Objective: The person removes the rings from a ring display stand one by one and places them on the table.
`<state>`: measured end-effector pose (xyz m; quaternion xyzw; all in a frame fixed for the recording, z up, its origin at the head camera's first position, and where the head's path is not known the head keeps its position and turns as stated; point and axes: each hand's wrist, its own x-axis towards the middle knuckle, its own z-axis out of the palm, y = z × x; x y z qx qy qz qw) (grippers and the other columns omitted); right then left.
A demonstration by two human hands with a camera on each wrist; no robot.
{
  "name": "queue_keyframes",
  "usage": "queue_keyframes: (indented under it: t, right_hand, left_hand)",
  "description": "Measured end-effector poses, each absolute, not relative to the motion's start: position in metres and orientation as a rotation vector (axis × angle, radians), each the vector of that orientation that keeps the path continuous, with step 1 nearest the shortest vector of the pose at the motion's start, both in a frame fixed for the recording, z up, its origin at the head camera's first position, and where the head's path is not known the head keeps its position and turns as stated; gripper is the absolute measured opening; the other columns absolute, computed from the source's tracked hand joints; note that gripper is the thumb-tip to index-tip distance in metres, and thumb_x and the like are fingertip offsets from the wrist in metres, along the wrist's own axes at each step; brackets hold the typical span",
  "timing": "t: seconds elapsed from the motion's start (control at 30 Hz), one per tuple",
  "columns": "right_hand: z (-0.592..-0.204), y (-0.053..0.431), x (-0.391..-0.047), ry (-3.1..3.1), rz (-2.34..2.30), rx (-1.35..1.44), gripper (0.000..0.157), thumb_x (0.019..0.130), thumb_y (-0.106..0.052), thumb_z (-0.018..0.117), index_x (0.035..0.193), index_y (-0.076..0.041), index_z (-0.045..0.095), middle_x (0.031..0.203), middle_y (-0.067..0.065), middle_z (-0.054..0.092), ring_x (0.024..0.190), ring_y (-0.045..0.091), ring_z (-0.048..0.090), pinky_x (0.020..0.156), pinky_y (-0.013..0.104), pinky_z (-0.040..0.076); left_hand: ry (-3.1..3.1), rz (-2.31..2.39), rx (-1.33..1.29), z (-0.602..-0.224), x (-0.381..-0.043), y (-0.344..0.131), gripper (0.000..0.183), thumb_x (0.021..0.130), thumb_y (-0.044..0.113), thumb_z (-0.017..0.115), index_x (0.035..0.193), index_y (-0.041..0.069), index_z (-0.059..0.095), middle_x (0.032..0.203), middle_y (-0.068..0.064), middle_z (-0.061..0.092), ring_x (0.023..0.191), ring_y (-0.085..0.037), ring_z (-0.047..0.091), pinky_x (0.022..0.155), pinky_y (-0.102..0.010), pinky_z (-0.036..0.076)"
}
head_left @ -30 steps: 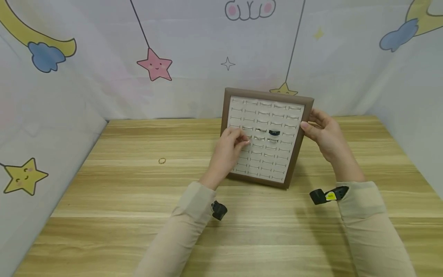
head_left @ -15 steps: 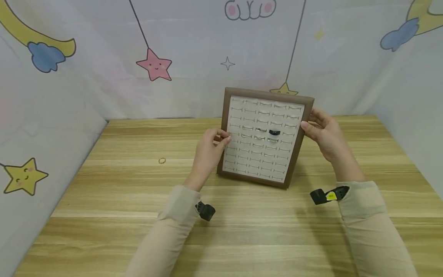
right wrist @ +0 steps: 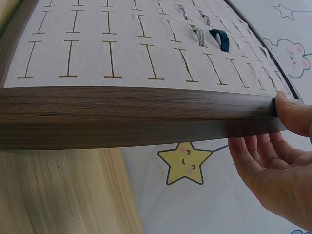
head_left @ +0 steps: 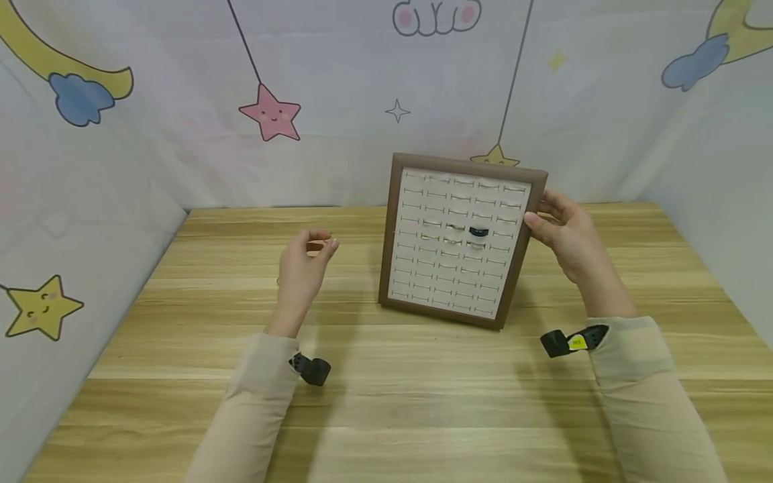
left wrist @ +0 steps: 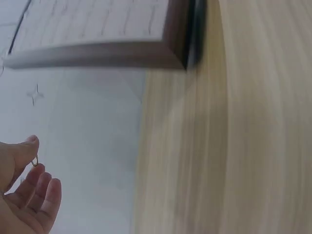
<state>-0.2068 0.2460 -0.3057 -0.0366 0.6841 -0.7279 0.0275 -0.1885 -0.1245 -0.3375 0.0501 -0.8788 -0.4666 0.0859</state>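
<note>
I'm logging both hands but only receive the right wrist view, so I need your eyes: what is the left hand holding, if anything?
Observer: The left hand pinches a small gold-coloured ring between its thumb and fingertips.
Operator: Thanks. My view shows the right hand gripping the edge of the display board. Does the left hand touch that board too?
Observer: No. The head view shows a clear gap: the left hand is held off to the left of the board, apart from its frame.
</note>
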Motion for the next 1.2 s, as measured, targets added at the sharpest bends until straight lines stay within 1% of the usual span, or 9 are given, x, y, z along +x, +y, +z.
queue_keyframes:
  t: [0.13,0.23,0.43,0.57,0.83,0.9,1.07,1.1,1.2]
  right_hand:
    - [-0.305,0.247,-0.206,2.121,-2.244,-0.113,0.074,0.092,-0.012,0.061,0.149,0.006,0.018,0.111,-0.005,0.049,0.094,0.001,0.057,0.082,0.008,0.051]
    - [-0.305,0.247,-0.206,2.118,-2.249,-0.109,0.073,0.092,-0.013,0.061,0.149,0.006,0.018,0.110,-0.005,0.049,0.094,0.001,0.057,0.082,0.008,0.051]
    - [-0.305,0.249,-0.206,2.107,-2.260,-0.096,0.071,0.093,-0.011,0.060,0.149,0.005,0.019,0.110,-0.005,0.049,0.093,0.001,0.058,0.082,0.008,0.051]
    - [-0.305,0.250,-0.206,2.121,-2.249,-0.092,0.069,0.094,-0.010,0.058,0.149,0.004,0.019,0.111,-0.005,0.048,0.093,0.001,0.058,0.082,0.008,0.051]
    - [-0.305,0.249,-0.207,2.128,-2.231,-0.077,0.073,0.093,-0.012,0.060,0.150,0.004,0.018,0.112,-0.006,0.048,0.095,0.001,0.057,0.082,0.008,0.050]
    - [-0.305,0.249,-0.206,2.126,-2.231,-0.076,0.074,0.092,-0.013,0.061,0.150,0.004,0.018,0.112,-0.006,0.048,0.095,0.001,0.057,0.082,0.008,0.050]
    - [-0.305,0.248,-0.206,2.116,-2.239,-0.076,0.075,0.092,-0.013,0.061,0.150,0.005,0.017,0.111,-0.006,0.048,0.095,0.001,0.056,0.082,0.008,0.050]
    - [-0.305,0.247,-0.206,2.117,-2.235,-0.082,0.075,0.092,-0.013,0.061,0.150,0.005,0.016,0.111,-0.006,0.048,0.095,0.001,0.056,0.083,0.008,0.050]
    - [-0.305,0.246,-0.206,2.112,-2.236,-0.087,0.077,0.092,-0.014,0.062,0.150,0.005,0.015,0.111,-0.006,0.048,0.095,0.001,0.056,0.083,0.008,0.050]
  left_hand:
    - [-2.624,-1.382,0.258,-0.344,-0.189,-0.150,0.037,0.094,0.019,0.060,0.127,0.002,0.055,0.130,-0.015,0.056,0.113,-0.032,0.055,0.091,-0.043,0.051]
    - [-2.633,-1.342,0.317,-0.350,-0.187,-0.166,0.039,0.094,0.018,0.060,0.129,0.000,0.054,0.130,-0.018,0.056,0.112,-0.033,0.054,0.091,-0.043,0.050]
    - [-2.665,-1.252,0.429,-0.365,-0.183,-0.196,0.039,0.094,0.014,0.060,0.129,-0.004,0.055,0.126,-0.024,0.056,0.110,-0.038,0.056,0.093,-0.046,0.049]
    - [-2.731,-1.204,0.497,-0.373,-0.181,-0.209,0.039,0.094,0.011,0.058,0.129,-0.006,0.053,0.129,-0.027,0.054,0.113,-0.041,0.054,0.095,-0.048,0.048]
    - [-2.845,-1.051,0.514,-0.383,-0.180,-0.222,0.036,0.095,0.012,0.057,0.127,-0.005,0.056,0.127,-0.027,0.057,0.110,-0.038,0.058,0.087,-0.046,0.049]
    - [-2.862,-1.029,0.520,-0.384,-0.181,-0.223,0.036,0.095,0.012,0.057,0.127,-0.004,0.057,0.126,-0.027,0.058,0.110,-0.038,0.057,0.087,-0.046,0.048]
    - [-2.882,-1.004,0.530,-0.385,-0.181,-0.224,0.036,0.094,0.012,0.058,0.128,-0.001,0.057,0.127,-0.027,0.058,0.113,-0.039,0.055,0.092,-0.049,0.046]
    - [-2.880,-1.006,0.532,-0.385,-0.181,-0.224,0.036,0.094,0.011,0.058,0.128,-0.001,0.057,0.127,-0.027,0.058,0.113,-0.039,0.055,0.092,-0.048,0.046]
    - [-2.872,-1.022,0.541,-0.386,-0.181,-0.225,0.037,0.093,0.009,0.058,0.128,-0.001,0.057,0.127,-0.026,0.059,0.108,-0.035,0.057,0.085,-0.041,0.046]
